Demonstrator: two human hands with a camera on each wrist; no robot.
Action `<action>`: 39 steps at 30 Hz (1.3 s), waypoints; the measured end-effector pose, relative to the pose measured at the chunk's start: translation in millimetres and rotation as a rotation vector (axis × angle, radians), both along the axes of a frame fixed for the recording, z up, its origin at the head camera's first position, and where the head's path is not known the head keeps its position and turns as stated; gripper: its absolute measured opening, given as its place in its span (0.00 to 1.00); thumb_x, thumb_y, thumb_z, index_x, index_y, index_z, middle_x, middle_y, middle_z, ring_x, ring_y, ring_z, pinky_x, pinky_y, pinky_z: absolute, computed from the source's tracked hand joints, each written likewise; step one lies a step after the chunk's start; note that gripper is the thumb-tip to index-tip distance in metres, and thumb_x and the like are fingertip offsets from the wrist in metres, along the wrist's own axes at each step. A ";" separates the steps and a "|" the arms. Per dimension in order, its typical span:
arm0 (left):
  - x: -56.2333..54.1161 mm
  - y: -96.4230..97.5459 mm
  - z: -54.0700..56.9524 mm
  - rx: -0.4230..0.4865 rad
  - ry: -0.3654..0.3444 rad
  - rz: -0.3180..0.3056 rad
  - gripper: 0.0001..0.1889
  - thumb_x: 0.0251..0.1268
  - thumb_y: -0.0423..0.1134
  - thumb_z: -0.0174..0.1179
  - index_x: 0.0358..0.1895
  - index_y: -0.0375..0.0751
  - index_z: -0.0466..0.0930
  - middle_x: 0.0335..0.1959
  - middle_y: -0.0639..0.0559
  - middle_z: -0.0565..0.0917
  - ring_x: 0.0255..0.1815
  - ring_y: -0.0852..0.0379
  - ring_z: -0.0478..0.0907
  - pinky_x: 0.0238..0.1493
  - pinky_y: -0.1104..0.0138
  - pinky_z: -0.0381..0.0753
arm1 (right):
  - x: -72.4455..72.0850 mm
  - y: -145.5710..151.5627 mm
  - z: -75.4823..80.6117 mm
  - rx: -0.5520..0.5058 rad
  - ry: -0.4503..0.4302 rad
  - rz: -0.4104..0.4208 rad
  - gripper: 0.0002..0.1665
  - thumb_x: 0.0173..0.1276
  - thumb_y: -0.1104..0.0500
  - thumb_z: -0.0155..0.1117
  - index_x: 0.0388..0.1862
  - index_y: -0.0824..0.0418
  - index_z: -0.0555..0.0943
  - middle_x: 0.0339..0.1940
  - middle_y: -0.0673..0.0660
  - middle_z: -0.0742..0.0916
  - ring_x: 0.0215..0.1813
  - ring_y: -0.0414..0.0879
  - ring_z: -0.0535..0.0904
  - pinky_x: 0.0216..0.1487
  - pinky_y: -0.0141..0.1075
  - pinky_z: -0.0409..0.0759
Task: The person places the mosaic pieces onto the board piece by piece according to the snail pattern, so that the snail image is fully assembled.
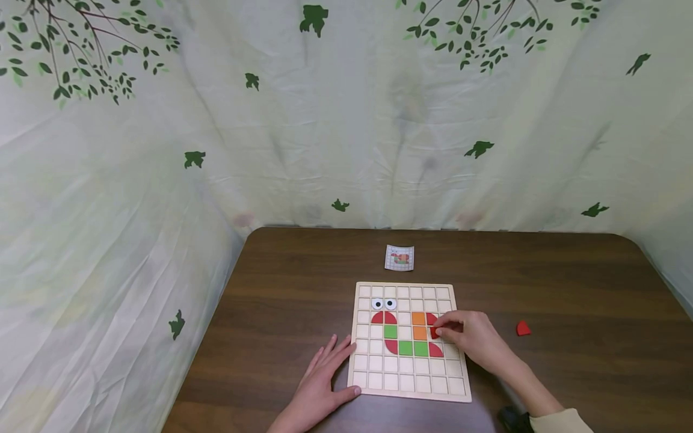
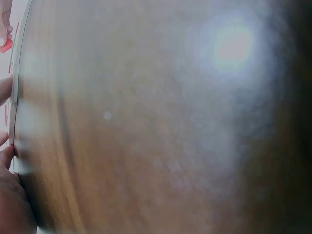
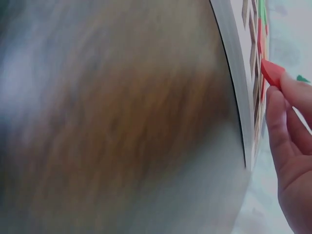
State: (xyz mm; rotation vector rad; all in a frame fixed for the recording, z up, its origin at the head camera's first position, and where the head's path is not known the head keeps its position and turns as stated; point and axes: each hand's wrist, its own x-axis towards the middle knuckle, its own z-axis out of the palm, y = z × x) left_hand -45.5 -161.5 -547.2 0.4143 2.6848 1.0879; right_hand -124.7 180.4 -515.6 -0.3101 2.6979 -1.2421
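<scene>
A pale grid board lies on the table with colored pieces in some of its squares. My right hand pinches a small red piece between thumb and fingertips, over the board's right part, beside two stacked orange squares. Red quarter-round pieces sit just above and below that spot. My left hand rests along the left edge, its fingers spread and its thumb at the near left corner. Two googly-eye pieces, a green square and more red quarter-rounds fill squares on the left side.
A small printed card showing a colored grid picture lies beyond the board. One loose red piece is on the brown table to the right. A white curtain with leaf prints hangs behind the table.
</scene>
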 end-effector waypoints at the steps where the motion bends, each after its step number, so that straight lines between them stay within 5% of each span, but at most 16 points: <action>1: 0.1 0.1 0.2 0.001 -0.001 0.000 0.40 0.57 0.57 0.68 0.73 0.55 0.66 0.76 0.61 0.60 0.79 0.49 0.45 0.73 0.48 0.41 | 0.1 -1.7 -0.4 0.003 0.003 0.001 0.08 0.59 0.61 0.75 0.34 0.47 0.88 0.34 0.42 0.86 0.36 0.41 0.78 0.38 0.33 0.79; 17: 0.7 0.4 1.0 -0.007 -0.014 0.010 0.40 0.57 0.59 0.67 0.73 0.55 0.66 0.76 0.61 0.60 0.79 0.49 0.45 0.73 0.46 0.42 | 4.1 -15.2 -7.8 0.143 0.186 0.032 0.10 0.55 0.63 0.78 0.30 0.49 0.86 0.30 0.39 0.79 0.32 0.37 0.73 0.36 0.32 0.77; 29: 0.5 -1.1 1.1 -0.006 -0.013 0.003 0.40 0.57 0.59 0.67 0.73 0.55 0.65 0.76 0.61 0.60 0.79 0.49 0.44 0.72 0.45 0.42 | 1.6 -14.7 -10.2 0.090 0.138 0.036 0.10 0.57 0.64 0.76 0.31 0.49 0.86 0.31 0.40 0.81 0.32 0.38 0.74 0.36 0.32 0.77; 39: -0.6 -0.1 -0.4 -0.006 0.011 -0.008 0.40 0.57 0.56 0.68 0.73 0.54 0.65 0.76 0.61 0.60 0.79 0.50 0.45 0.73 0.48 0.42 | -4.4 -2.6 -1.8 0.079 0.095 0.061 0.18 0.56 0.61 0.77 0.47 0.52 0.86 0.42 0.48 0.82 0.37 0.42 0.74 0.35 0.32 0.77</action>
